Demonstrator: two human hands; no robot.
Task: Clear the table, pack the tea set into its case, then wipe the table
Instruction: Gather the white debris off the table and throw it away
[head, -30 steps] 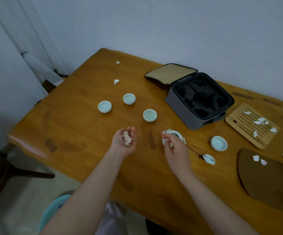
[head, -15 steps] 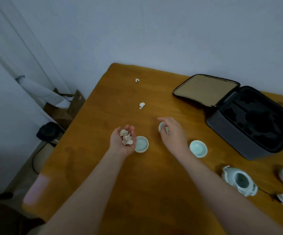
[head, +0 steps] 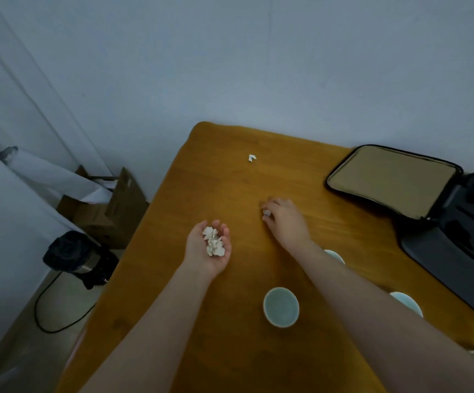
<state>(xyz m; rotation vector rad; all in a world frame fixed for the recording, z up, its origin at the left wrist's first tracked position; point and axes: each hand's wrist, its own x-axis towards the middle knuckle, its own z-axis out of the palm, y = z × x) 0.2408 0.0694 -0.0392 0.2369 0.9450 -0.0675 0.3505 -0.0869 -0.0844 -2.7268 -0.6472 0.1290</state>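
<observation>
The right hand [head: 285,219] pinches a small paper scrap [head: 267,213] at its fingertips, left of the knuckles, its axis unclear. The left hand [head: 208,248], palm up, cups crumpled scraps [head: 214,241].

Bare forearms right to the frame edge at 6 and 4 o'clock, left hand [head: 208,251] and right hand [head: 285,219] bare too.

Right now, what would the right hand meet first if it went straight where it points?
Probably nothing: the right hand points over bare table toward its far-left edge; the loose paper scrap lies right of that line.
</observation>
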